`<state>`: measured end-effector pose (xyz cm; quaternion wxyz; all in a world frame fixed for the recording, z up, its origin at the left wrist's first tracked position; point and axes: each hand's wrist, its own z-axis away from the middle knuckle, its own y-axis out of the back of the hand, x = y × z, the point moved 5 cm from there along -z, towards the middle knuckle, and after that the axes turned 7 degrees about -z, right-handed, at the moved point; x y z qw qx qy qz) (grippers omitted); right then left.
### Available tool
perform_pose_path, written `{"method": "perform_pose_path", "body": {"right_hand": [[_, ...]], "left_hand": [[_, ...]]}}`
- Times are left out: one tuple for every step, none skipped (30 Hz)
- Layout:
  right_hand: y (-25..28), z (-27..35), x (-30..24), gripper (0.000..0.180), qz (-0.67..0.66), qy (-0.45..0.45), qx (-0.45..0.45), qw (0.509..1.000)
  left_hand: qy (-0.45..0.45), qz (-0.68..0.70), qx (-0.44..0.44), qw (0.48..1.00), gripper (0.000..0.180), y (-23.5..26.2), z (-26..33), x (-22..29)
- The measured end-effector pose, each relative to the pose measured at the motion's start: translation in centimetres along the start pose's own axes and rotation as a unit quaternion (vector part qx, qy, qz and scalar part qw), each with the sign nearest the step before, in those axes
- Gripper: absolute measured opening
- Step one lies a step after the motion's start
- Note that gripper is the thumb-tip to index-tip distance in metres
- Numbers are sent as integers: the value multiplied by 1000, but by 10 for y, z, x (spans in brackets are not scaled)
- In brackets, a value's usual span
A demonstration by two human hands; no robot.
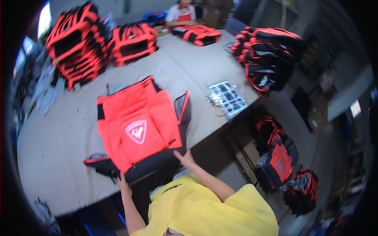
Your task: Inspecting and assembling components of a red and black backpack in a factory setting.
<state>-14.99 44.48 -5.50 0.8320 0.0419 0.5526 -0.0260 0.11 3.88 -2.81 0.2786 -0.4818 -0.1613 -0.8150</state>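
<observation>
A bright red-orange and black backpack [157, 118] lies flat on the cloth-covered table [201, 63], a white shield emblem on its front. Its dark bottom edge hangs slightly over the table's near edge. Dark side flaps with red trim spread out to either side. My left hand [123, 184] grips the near left corner of the backpack, fingers closed on the dark fabric. At the near right corner, my right hand [186, 159] holds the same dark edge between thumb and fingers; the fingertips are partly hidden under it.
Stacked red and black backpacks [76, 47] stand at the far left, with another pile [134, 43] beside them. More bags [269, 59] are heaped at the far right. A clear plastic packet [226, 96] lies right of the backpack. Across the table is another person [181, 15]. Bags [277, 163] sit below, right.
</observation>
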Motion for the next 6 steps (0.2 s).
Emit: {"method": "perform_pose_path", "body": {"right_hand": [[-9,9,-3,105,-64,-87,-17,994],[-10,21,-9,105,-127,-169,-30,977],[-3,7,3,108,-130,-186,-81,971],[2,3,-6,108,-138,-175,-74,972],[2,4,-12,109,-146,-184,-105,966],[1,12,-19,109,-149,-194,-140,959]], "left_hand": [[16,13,-4,1000,89,12,-2,-8],[47,10,-7,999,88,11,-3,-9],[46,13,-44,998,88,1,-7,1],[48,18,-68,996,89,0,-12,3],[63,-19,-69,995,92,0,-19,5],[69,-9,-99,993,89,0,-21,7]]}}
